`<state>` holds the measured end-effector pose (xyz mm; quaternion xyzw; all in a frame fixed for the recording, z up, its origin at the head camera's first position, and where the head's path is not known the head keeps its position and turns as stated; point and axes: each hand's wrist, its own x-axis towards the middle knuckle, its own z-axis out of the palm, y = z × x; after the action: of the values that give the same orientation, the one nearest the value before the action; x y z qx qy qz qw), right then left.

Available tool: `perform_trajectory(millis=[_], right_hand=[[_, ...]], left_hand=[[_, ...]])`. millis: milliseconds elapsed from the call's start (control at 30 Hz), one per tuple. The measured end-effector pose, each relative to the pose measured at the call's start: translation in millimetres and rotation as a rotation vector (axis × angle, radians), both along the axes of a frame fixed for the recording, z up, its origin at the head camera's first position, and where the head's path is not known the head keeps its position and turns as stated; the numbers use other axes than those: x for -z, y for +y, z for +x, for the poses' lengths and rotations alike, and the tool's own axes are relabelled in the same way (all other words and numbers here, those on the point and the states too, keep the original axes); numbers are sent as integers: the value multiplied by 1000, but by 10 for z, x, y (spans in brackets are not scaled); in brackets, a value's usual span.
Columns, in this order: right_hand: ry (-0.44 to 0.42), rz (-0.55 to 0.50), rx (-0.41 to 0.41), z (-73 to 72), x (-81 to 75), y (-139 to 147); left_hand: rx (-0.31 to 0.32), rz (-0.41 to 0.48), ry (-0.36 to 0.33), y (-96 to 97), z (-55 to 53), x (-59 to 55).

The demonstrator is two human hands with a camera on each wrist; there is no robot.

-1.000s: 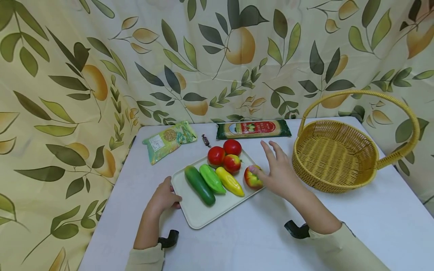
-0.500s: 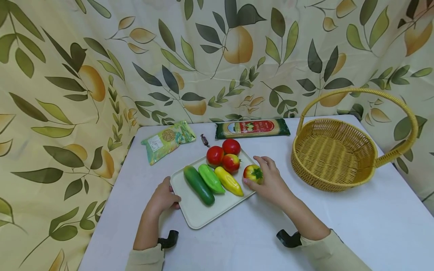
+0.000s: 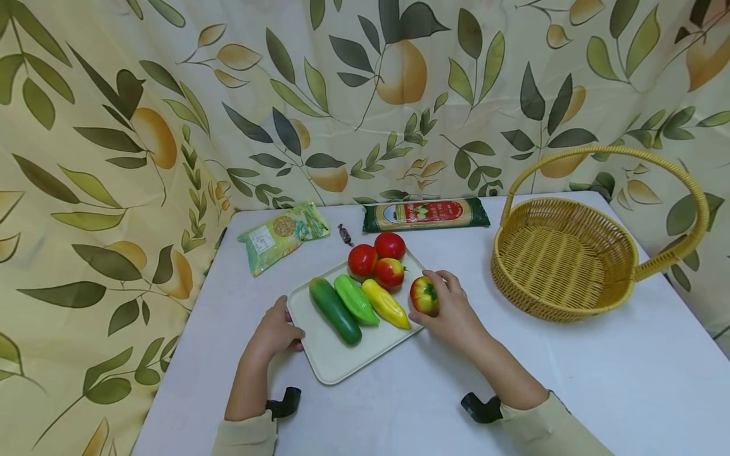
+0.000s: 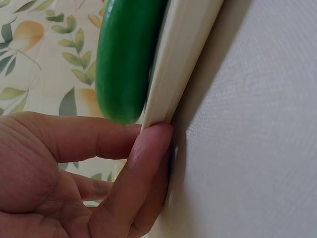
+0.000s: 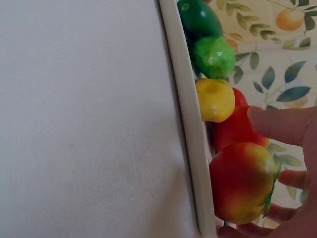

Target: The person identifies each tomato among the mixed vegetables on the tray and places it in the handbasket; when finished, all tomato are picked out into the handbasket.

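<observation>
At the left end of a cream tray (image 3: 342, 370), my left hand (image 3: 278, 329) pinches the rim; in the left wrist view the fingers (image 4: 148, 148) press the tray's edge close by a green cucumber (image 4: 126, 59). My right hand (image 3: 453, 310) curls round a red-and-yellow fruit (image 3: 423, 296) at the tray's right end. Green leaves show on that fruit (image 5: 242, 183) in the right wrist view, with fingers behind it. Also on the tray lie a light green pepper (image 3: 356, 299), a yellow pepper (image 3: 386, 304), two red tomatoes (image 3: 362, 261) and another red-and-yellow fruit (image 3: 390, 273).
A wicker basket (image 3: 507, 294) with a tall handle stands at the right. Behind the tray are a green snack bag (image 3: 284, 235), a small wrapped candy (image 3: 345, 235) and a long green-ended packet (image 3: 426, 215). A patterned curtain (image 3: 365, 145) hangs behind the white table (image 3: 399, 405).
My right hand has come down and left onto the red-and-yellow fruit, its fingers closing round it. The fruit has turned, its leaves now facing the palm. My left hand keeps its place on the tray.
</observation>
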<state>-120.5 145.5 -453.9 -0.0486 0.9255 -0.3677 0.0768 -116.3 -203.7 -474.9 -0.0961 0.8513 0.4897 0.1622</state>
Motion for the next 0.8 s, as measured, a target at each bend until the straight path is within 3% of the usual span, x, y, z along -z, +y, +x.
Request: perform_trajectory(millis=[500,800], right_hand=[[50,50,2,-30,60,-13],[47,21,15,-68,15,13]], left_hand=[[-7,-2,-1,-5,-8,9],[-11,25,5,-7,-5,14]])
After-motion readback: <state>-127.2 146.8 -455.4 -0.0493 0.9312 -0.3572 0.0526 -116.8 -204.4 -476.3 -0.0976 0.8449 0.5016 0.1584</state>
